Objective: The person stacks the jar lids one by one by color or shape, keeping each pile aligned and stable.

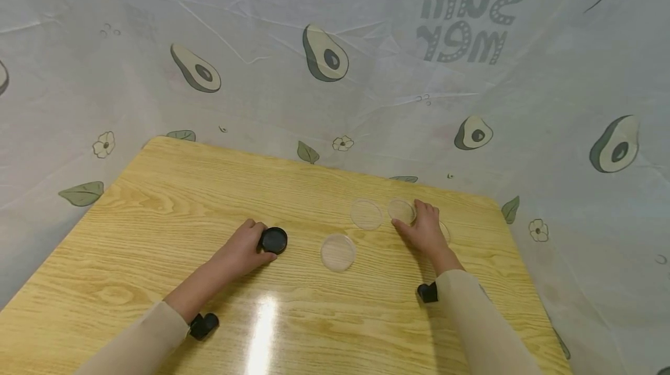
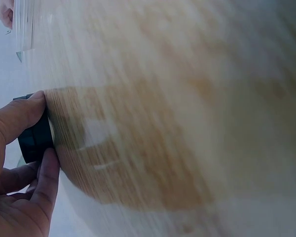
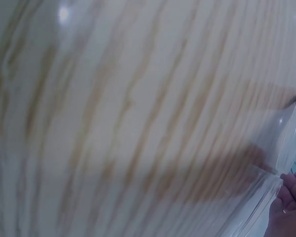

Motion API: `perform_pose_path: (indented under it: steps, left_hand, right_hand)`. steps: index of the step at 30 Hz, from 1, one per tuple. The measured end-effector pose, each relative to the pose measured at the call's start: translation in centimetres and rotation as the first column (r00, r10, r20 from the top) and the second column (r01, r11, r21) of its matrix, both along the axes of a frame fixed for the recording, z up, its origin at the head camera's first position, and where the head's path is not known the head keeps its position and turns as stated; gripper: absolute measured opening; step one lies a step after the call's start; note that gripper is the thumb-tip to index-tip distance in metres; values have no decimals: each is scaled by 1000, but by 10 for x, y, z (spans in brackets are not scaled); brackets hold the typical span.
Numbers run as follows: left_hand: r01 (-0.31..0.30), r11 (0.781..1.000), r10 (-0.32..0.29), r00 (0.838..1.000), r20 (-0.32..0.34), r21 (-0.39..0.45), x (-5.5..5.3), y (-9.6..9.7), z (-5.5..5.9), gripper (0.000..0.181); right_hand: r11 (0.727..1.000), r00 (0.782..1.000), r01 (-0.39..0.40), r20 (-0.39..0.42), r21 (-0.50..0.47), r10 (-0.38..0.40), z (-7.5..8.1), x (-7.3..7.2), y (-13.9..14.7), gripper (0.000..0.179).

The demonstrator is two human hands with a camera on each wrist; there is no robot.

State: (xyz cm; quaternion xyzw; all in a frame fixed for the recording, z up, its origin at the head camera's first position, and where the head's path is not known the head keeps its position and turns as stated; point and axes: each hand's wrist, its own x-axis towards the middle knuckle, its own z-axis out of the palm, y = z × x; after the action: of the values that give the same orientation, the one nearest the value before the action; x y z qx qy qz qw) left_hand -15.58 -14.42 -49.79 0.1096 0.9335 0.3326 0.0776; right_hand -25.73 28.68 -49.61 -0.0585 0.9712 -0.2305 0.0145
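Note:
On the left of the table, my left hand (image 1: 243, 248) grips a small black round lid-like dish (image 1: 274, 240) between thumb and fingers. The left wrist view shows its dark side wall (image 2: 35, 138) standing on the wood, thumb on one side and fingers on the other. Farther right, my right hand (image 1: 424, 229) holds a clear round shallow dish (image 1: 401, 211) by its rim. A second clear dish (image 1: 366, 214) lies just left of it, and a third clear dish (image 1: 338, 252) sits nearer the middle. Another clear round piece (image 1: 445, 231) is partly hidden behind the right hand.
The wood-grain table (image 1: 183, 206) carries all these things. Behind it hangs a pale curtain (image 1: 262, 90) printed with avocados and leaves. A black wrist camera (image 1: 203, 325) is on the left wrist and another black camera (image 1: 427, 292) on the right.

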Motion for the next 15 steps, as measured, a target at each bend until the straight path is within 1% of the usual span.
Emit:
perform_pose_path:
  steps: [6,15]
  left_hand:
    - [-4,1000,4,1000,-4,3,0,0,0,49]
    - [1,1000,-1,1000,-6,5,0,0,-1,48]
  right_hand:
    - [1000,1000,-14,4,3,14,0,-2,0,85]
    - [1000,1000,-15,-23,-5,15,1,0,1,84]
